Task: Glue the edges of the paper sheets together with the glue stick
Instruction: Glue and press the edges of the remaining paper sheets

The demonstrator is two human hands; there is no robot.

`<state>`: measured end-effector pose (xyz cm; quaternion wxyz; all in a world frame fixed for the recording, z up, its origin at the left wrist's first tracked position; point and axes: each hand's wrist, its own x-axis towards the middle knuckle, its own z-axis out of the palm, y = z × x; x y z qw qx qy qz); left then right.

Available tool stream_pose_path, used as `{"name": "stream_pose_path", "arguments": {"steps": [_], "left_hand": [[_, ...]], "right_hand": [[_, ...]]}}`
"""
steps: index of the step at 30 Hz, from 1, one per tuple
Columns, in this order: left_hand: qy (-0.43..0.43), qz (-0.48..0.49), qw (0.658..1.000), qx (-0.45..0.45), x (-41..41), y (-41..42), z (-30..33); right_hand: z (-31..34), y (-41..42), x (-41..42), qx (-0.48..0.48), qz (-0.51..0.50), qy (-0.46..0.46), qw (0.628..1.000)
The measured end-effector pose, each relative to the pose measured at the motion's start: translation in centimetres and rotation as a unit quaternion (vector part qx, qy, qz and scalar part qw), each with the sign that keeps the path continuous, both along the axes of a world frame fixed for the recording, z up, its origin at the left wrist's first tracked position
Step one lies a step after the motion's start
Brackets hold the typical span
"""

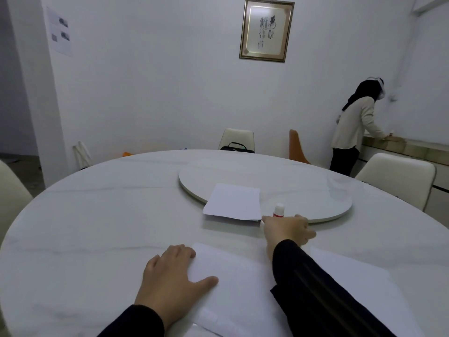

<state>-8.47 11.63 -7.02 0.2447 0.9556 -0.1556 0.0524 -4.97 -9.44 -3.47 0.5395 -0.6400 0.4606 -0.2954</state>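
Note:
A white paper sheet (233,276) lies at the table's near edge. My left hand (170,276) rests flat on its left side, fingers straight. A second sheet (352,273) shows to the right, partly under my right sleeve. More white sheets (233,201) lie half on the turntable's near rim. A white glue stick (279,210) with a red band stands upright just right of them. My right hand (288,229) is stretched out right in front of it, thumb and fingers spread wide. The hand hides the stick's lower part, so contact is unclear.
The round white marble table (97,215) carries a raised turntable (315,190) in its middle. Chairs stand around it, one with a black bag (237,147). A person (354,127) stands at a counter at the far right, back turned.

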Motion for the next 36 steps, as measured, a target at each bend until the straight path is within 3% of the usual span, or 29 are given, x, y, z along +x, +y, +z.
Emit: {"name": "stream_pose_path", "arguments": {"steps": [3,7,10,13,15,17,19,21,24,27,36], "left_hand": [[0.026,-0.007,0.998,0.051,0.1,-0.2,0.0],[0.010,-0.052,0.990,0.133,0.3,-0.9,0.2],[-0.011,-0.103,0.981,0.162,1.0,-1.6,0.2],[0.010,-0.139,0.977,0.160,1.7,-2.4,0.3],[0.020,-0.137,0.981,0.138,1.6,-3.5,0.4],[0.024,-0.116,0.988,0.100,1.2,-4.8,0.4],[0.026,-0.116,0.988,0.097,0.9,-5.5,-0.1],[0.021,-0.138,0.980,0.142,1.2,-5.7,-0.6],[0.025,-0.158,0.975,0.157,1.7,-5.4,-0.8],[0.027,-0.154,0.978,0.140,1.7,-5.5,-0.9],[0.025,-0.144,0.979,0.143,1.8,-5.6,-1.4]], "right_hand": [[-0.8,-1.7,0.1,-0.080,0.060,0.091,0.991],[-1.9,-2.6,0.7,-0.147,0.105,0.093,0.979],[-2.0,-3.0,0.6,-0.194,0.078,0.109,0.972],[-0.9,-3.0,-0.4,-0.220,0.087,-0.027,0.971],[0.4,-2.5,-1.5,-0.234,0.173,-0.109,0.951],[1.5,-2.1,-2.4,-0.264,0.279,-0.099,0.918],[2.0,-1.8,-3.2,-0.268,0.332,-0.067,0.902],[1.7,-1.8,-3.8,-0.252,0.313,-0.071,0.913],[0.1,-1.7,-4.3,-0.148,0.305,-0.138,0.930],[-1.3,-1.1,-4.3,-0.084,0.339,-0.167,0.922],[-2.9,0.4,-3.0,-0.202,0.419,-0.123,0.877]]}}
